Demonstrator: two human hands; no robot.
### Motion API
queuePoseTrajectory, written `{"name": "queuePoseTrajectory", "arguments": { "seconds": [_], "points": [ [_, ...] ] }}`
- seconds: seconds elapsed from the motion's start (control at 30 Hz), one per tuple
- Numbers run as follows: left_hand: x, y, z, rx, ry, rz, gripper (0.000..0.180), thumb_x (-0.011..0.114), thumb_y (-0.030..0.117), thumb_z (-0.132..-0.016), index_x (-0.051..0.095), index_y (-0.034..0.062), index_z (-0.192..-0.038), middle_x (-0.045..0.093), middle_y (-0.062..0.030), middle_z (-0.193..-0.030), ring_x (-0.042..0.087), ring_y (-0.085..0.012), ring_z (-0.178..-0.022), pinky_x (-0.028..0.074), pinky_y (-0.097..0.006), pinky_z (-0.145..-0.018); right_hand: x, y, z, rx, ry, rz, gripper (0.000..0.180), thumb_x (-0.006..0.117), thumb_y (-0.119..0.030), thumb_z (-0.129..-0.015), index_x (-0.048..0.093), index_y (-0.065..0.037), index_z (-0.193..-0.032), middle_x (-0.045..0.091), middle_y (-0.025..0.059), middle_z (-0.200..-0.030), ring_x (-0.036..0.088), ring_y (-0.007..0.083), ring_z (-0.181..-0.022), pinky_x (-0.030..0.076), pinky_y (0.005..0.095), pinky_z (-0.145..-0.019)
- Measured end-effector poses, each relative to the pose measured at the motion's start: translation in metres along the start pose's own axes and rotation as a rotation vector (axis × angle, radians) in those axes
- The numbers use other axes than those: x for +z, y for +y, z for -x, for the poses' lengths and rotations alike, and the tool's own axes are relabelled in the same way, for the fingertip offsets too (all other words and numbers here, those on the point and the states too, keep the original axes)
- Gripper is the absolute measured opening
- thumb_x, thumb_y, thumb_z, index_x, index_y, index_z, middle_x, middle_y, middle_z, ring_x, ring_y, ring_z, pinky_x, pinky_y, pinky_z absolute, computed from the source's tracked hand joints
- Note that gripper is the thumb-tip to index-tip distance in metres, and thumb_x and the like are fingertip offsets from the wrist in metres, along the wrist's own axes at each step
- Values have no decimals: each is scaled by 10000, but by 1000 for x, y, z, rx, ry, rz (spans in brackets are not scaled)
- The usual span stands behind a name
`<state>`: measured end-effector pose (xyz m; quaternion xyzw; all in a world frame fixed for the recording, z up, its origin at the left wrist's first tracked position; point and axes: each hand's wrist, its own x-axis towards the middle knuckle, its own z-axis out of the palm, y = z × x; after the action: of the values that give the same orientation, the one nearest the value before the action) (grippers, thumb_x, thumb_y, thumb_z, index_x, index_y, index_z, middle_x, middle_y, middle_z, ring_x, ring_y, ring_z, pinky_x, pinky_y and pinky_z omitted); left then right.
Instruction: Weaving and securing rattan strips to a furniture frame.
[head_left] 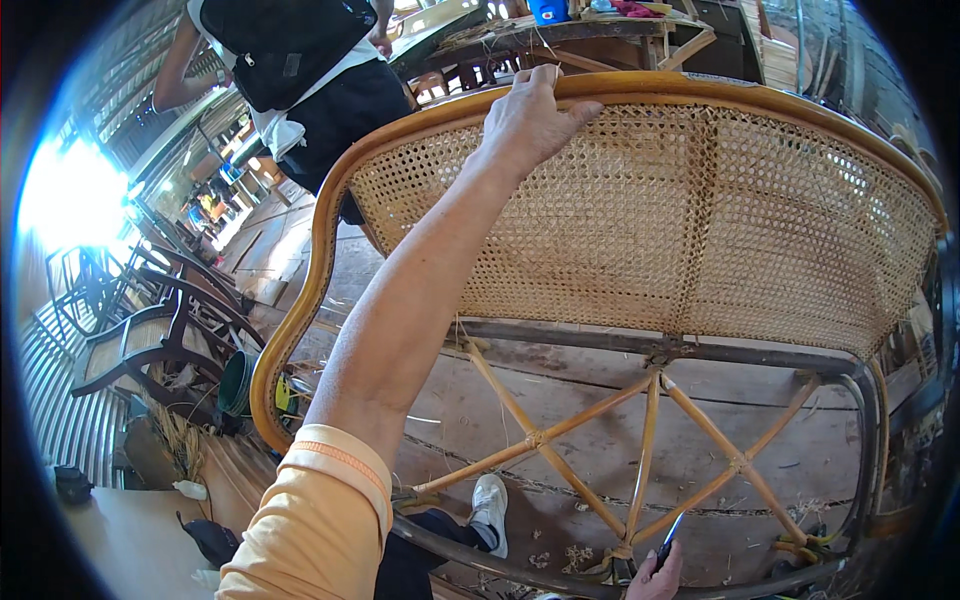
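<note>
A rattan bench frame with a woven cane backrest point(600, 220) stands before me. My left hand point(530, 115) reaches up to its curved wooden top rail point(690, 88), the fingers curled over it and the thumb stretched along the near side. Low in the view, my right hand point(655, 578) is closed around the dark handle of a small knife point(671, 535), blade pointing up. The knife is near the lower joint of the crossed rattan poles point(535, 438) in the seat frame. Most of my right hand is cut off by the lower edge.
A person point(330, 110) with a black bag stands behind the bench at the left. Dark wooden chair frames point(180, 330) lie at the far left beside a green bucket point(236, 383). A workbench point(560, 35) holds a blue container point(548, 11). Fibre scraps litter the plank floor.
</note>
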<state>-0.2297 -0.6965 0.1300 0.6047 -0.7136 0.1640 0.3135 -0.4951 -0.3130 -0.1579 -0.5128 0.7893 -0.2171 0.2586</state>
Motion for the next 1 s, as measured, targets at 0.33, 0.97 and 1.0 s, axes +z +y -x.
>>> {"name": "queuePoseTrajectory", "arguments": {
  "seconds": [0.33,0.97,1.0],
  "points": [
    [-5,1,-16,-59,-70,-24,807,630,568,-691,438,14,-1246,507,-194,-1198,500,-320,-1114,391,-387,-935,-5,-6,-2,146,-135,33,496,426,-371,-918,409,-56,-1301,487,203,-1242,467,361,-1134,408,429,-907],
    [-4,-13,-20,-24,-196,71,655,708,397,-710,477,41,-1209,516,-176,-1172,506,-305,-1100,401,-398,-934,-41,-191,-174,-442,-172,-924,156,427,-164,-918,500,-44,-987,430,-26,-622,401,39,-494,330,195,-421],
    [-3,-15,-20,-32,-205,96,652,707,397,-710,479,44,-1209,511,-173,-1182,502,-303,-1106,399,-398,-937,-38,-213,-188,-536,-155,-953,156,439,-173,-917,507,-46,-978,425,-33,-611,397,36,-489,329,194,-419]
  ]
}}
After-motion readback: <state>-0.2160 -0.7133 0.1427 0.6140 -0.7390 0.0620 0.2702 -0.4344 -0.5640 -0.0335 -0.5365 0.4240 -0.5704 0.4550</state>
